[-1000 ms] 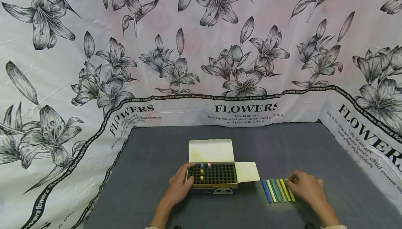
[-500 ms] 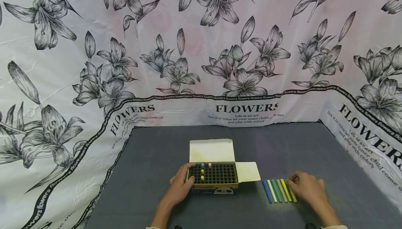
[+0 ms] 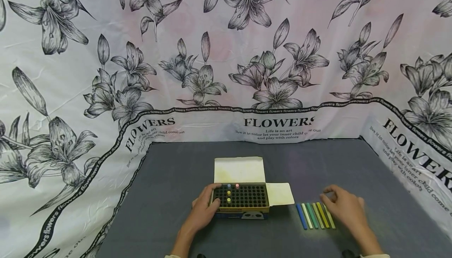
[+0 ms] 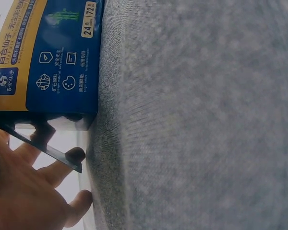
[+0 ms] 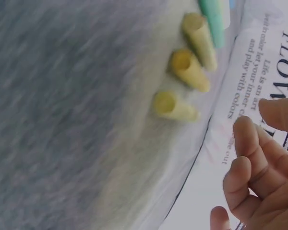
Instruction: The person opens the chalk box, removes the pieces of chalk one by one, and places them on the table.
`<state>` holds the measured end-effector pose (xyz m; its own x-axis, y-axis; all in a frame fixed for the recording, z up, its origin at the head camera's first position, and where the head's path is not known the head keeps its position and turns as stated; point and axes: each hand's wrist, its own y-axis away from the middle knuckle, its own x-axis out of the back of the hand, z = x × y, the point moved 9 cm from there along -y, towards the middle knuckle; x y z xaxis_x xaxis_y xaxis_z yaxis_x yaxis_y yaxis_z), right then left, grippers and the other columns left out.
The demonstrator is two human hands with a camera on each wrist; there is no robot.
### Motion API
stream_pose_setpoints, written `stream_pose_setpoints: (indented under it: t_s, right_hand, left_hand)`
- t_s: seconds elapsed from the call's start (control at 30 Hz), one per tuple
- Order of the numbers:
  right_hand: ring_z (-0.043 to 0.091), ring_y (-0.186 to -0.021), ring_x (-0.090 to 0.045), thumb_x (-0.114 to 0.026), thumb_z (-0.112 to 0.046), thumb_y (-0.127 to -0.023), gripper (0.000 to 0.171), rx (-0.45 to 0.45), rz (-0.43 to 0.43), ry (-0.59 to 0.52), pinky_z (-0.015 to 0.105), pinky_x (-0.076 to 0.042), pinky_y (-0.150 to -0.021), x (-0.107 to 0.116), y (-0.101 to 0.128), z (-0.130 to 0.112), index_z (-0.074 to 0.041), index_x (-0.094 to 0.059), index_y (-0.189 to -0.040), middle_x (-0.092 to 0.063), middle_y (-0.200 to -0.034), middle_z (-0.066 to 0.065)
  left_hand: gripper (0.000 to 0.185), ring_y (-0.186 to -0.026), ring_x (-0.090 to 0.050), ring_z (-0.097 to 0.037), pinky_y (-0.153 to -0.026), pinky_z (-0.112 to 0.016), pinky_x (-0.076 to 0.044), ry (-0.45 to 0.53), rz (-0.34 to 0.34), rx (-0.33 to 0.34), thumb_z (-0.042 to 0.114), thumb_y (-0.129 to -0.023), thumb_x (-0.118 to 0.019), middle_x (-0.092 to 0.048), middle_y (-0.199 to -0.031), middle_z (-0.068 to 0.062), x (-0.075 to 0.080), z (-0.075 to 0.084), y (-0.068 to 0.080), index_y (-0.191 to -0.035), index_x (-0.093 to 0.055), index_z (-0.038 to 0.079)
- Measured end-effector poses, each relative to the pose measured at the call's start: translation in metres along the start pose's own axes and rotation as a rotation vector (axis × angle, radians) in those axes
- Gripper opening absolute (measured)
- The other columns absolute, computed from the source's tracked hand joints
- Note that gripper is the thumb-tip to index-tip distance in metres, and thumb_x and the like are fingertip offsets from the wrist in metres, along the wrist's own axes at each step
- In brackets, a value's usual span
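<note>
An open chalk box (image 3: 241,198) with a dark grid of holes lies on the grey table; a few chalk ends (image 3: 228,192) stand in its left part. My left hand (image 3: 210,198) grips the box's left end, and its blue printed side (image 4: 48,57) shows in the left wrist view with my fingers (image 4: 53,175) beside it. A row of several coloured chalk sticks (image 3: 316,215) lies to the right of the box. Just above the row's far right end hovers my right hand (image 3: 328,196), fingers (image 5: 252,158) loosely curled, holding nothing. Yellow chalk ends (image 5: 182,67) show in the right wrist view.
The box's lid flap (image 3: 239,169) stands open at the back and a side flap (image 3: 280,194) lies to the right. The grey table (image 3: 176,171) is walled by a white flower-printed cloth (image 3: 226,73) at the back and both sides.
My right hand has lifted off the right end of the chalk row and drawn slightly up and back. The left hand has stayed on the box.
</note>
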<state>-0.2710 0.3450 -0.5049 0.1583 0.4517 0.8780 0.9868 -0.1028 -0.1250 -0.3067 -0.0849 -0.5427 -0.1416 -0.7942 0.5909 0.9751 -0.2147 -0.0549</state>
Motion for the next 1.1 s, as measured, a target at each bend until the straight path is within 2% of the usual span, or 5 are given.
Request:
stream_pose_setpoints:
  t_s: [0.27, 0.47, 0.67, 0.87, 1.1]
  right_hand:
    - [0.014, -0.066, -0.054, -0.078, -0.02, -0.088, 0.027, 0.134, 0.285, -0.049, 0.048, -0.028, -0.073, 0.016, 0.008, -0.04, -0.008, -0.073, -0.111, -0.069, -0.073, -0.003]
    - [0.02, -0.07, -0.052, -0.085, -0.009, -0.078, 0.029, 0.249, 0.432, -0.128, 0.048, -0.024, -0.077, 0.016, 0.015, -0.065, -0.008, -0.074, -0.105, -0.071, -0.073, 0.0]
    - [0.022, -0.071, -0.053, -0.086, -0.008, -0.076, 0.03, 0.33, 0.459, -0.163, 0.051, -0.027, -0.079, 0.007, 0.018, -0.087, -0.008, -0.075, -0.103, -0.072, -0.074, 0.0]
    - [0.023, -0.072, -0.054, -0.086, -0.007, -0.075, 0.029, 0.377, 0.481, -0.213, 0.052, -0.03, -0.081, -0.001, 0.017, -0.109, -0.006, -0.076, -0.102, -0.072, -0.073, 0.001]
    - [0.017, -0.069, -0.052, -0.087, -0.007, -0.074, 0.027, 0.43, 0.491, -0.248, 0.045, -0.028, -0.08, -0.014, 0.015, -0.138, -0.009, -0.077, -0.099, -0.069, -0.071, -0.003]
  left_hand:
    - [0.044, -0.107, -0.051, -0.023, -0.09, -0.058, -0.027, 0.001, -0.002, 0.014, 0.025, -0.101, -0.051, -0.048, -0.152, -0.006, 0.0, -0.001, 0.001, -0.145, -0.048, 0.035]
    - [0.044, -0.113, -0.052, -0.024, -0.094, -0.061, -0.026, 0.001, 0.009, 0.022, 0.025, -0.101, -0.051, -0.048, -0.152, -0.007, 0.001, 0.001, 0.001, -0.144, -0.049, 0.034]
    - [0.045, -0.115, -0.052, -0.025, -0.093, -0.06, -0.027, 0.003, 0.002, 0.023, 0.024, -0.101, -0.051, -0.048, -0.153, -0.006, 0.001, 0.003, 0.002, -0.145, -0.049, 0.034]
    - [0.045, -0.134, -0.05, -0.031, -0.102, -0.066, -0.024, 0.024, 0.0, 0.029, 0.024, -0.101, -0.05, -0.046, -0.155, -0.006, 0.0, 0.002, 0.002, -0.145, -0.049, 0.032]
    - [0.044, -0.129, -0.051, -0.031, -0.099, -0.067, -0.025, 0.018, 0.003, 0.022, 0.024, -0.101, -0.05, -0.046, -0.154, -0.008, 0.0, 0.001, 0.001, -0.144, -0.049, 0.032]
